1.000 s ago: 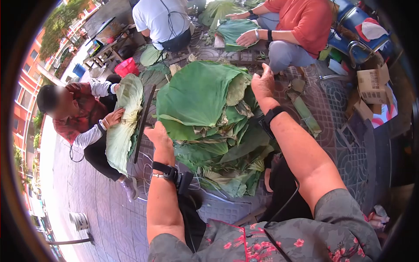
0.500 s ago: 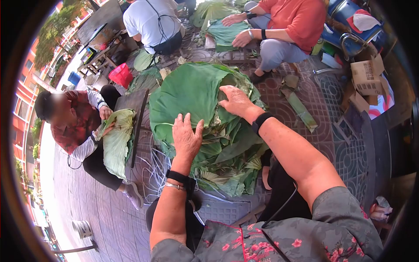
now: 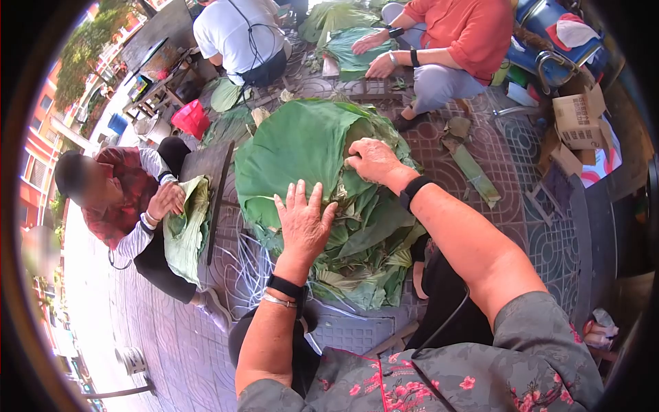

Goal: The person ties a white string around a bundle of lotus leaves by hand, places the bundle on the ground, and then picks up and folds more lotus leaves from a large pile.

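Note:
A large green lotus leaf (image 3: pixel 292 147) lies spread on top of a tall pile of lotus leaves (image 3: pixel 371 226) in front of me. My left hand (image 3: pixel 305 223) rests on the leaf's near edge, palm down with fingers spread. At the leaf's right edge is my right hand (image 3: pixel 377 161), its fingers curled in and closed on the margin; the fingertips are partly hidden. Under the top leaf, the pile's near side shows folded, crumpled leaves with some dry, brownish edges.
On the left a person handles a pale lotus leaf (image 3: pixel 185 233) beside a dark board (image 3: pixel 218 185). Two other people sit at the back, one with hands on a leaf (image 3: pixel 357 51). White strips (image 3: pixel 250 275) lie left of the pile. A cardboard box (image 3: pixel 580 120) stands right.
My left hand has shifted slightly right and its fingers have spread wider. My right hand's fingers have curled in at the leaf's edge. The person on the left has moved a hand across their leaf.

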Tool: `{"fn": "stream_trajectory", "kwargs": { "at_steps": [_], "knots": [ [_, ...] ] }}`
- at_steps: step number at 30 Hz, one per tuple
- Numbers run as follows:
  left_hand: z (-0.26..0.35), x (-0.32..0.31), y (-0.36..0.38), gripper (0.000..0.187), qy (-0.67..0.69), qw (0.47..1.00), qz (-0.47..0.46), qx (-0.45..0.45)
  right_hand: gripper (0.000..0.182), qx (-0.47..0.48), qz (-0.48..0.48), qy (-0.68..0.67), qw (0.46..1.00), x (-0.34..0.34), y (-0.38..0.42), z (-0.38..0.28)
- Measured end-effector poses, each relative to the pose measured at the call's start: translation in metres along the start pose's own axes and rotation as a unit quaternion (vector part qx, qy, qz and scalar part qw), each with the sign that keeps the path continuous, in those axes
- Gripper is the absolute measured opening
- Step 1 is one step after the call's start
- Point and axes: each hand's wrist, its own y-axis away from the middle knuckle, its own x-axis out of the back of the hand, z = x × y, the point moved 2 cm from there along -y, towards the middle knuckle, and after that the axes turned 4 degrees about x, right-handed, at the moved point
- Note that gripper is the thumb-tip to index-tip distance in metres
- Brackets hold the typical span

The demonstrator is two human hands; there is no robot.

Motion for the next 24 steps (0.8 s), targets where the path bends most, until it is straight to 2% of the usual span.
{"fn": "stream_trajectory", "kwargs": {
  "at_steps": [3, 6, 9, 10, 13, 14, 16, 19, 20, 22, 24],
  "knots": [
    [0.006, 0.003, 0.004, 0.054, 0.03, 0.999, -0.01, -0.029, 0.035, -0.01, 0.059, 0.015, 0.998, 0.001, -0.006, 0.0],
    [0.009, 0.003, 0.009, 0.055, 0.048, 0.998, -0.02, -0.04, 0.042, 0.086, 0.234, 0.102, 0.963, -0.013, -0.012, 0.004],
    [0.006, 0.007, 0.011, 0.056, 0.057, 0.997, -0.034, -0.049, 0.045, 0.047, 0.063, 0.125, 0.989, -0.021, -0.013, 0.007],
    [0.005, 0.008, 0.013, 0.057, 0.061, 0.996, -0.039, -0.05, 0.045, 0.002, 0.034, 0.073, 0.997, -0.025, -0.011, 0.007],
    [0.002, 0.006, 0.016, 0.059, 0.09, 0.994, -0.041, -0.045, 0.045, -0.003, 0.038, 0.063, 0.997, -0.022, -0.012, 0.006],
    [0.004, 0.007, 0.017, 0.057, 0.064, 0.997, -0.028, -0.039, 0.044, 0.001, 0.045, 0.052, 0.998, -0.018, -0.014, 0.006],
    [0.013, 0.012, 0.021, 0.052, 0.011, 1.0, -0.003, -0.029, 0.043, 0.01, 0.115, 0.022, 0.993, -0.012, -0.021, 0.011],
    [0.026, 0.026, 0.021, 0.042, 0.074, 0.994, 0.021, -0.084, 0.043, -0.009, 0.202, -0.023, 0.979, 0.019, -0.027, 0.028],
    [0.036, 0.039, 0.021, 0.028, 0.113, 0.983, 0.081, -0.122, 0.043, -0.029, 0.226, -0.034, 0.973, 0.031, -0.025, 0.037],
    [0.044, 0.046, 0.026, 0.025, 0.156, 0.972, 0.07, -0.161, 0.042, -0.057, 0.274, -0.033, 0.959, 0.051, -0.016, 0.064],
    [0.054, 0.047, 0.029, 0.019, 0.189, 0.955, 0.076, -0.215, 0.043, -0.133, 0.241, -0.028, 0.961, 0.073, 0.008, 0.094]
  ]
}}
